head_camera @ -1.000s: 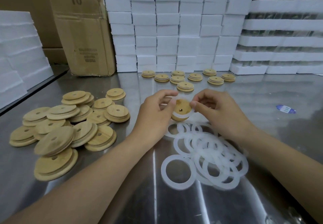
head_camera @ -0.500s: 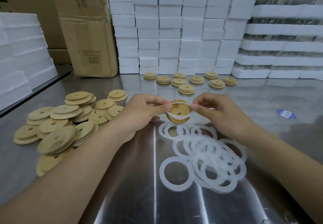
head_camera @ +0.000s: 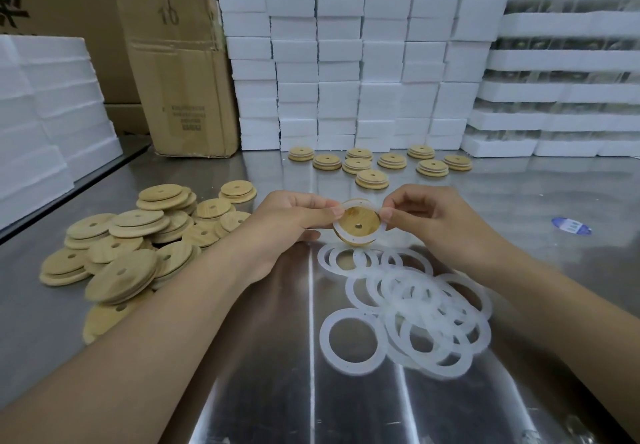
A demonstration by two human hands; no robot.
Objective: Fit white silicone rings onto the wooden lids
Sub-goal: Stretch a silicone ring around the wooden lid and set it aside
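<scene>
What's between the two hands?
In the head view, a wooden lid with a white ring around it sits between the left hand and right hand.

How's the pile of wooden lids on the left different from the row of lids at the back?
The left pile is heaped loosely, lids overlapping and tilted; the back lids lie flat and spaced apart. The pile's lids look bare wood, while the back ones show a pale band at the edge, apparently rings fitted. Both are round with a centre hole.
</scene>
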